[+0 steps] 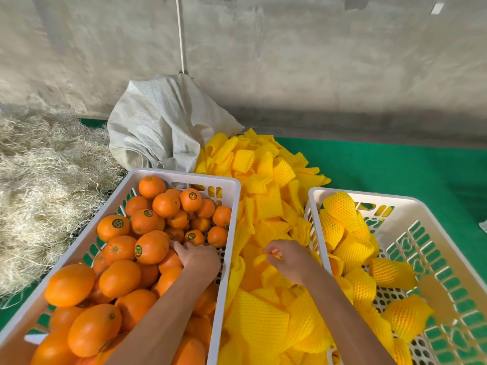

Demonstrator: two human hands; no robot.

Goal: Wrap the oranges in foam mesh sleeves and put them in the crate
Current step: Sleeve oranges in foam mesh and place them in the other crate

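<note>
A white crate (184, 175) on the left holds a heap of bare oranges (151, 247), several with round stickers. My left hand (199, 258) reaches down into this heap, fingers curled around an orange that the hand mostly hides. Between the crates lies a pile of yellow foam mesh sleeves (266, 204). My right hand (288, 258) pinches one sleeve (263, 258) at the top of that pile. The white crate (369, 197) on the right contains several oranges wrapped in yellow mesh (350, 252).
A crumpled white woven sack (163, 127) lies behind the left crate. Dry straw (44, 185) covers the ground at the left. Green matting (395, 169) lies under everything, and a grey concrete wall (290, 61) rises at the back.
</note>
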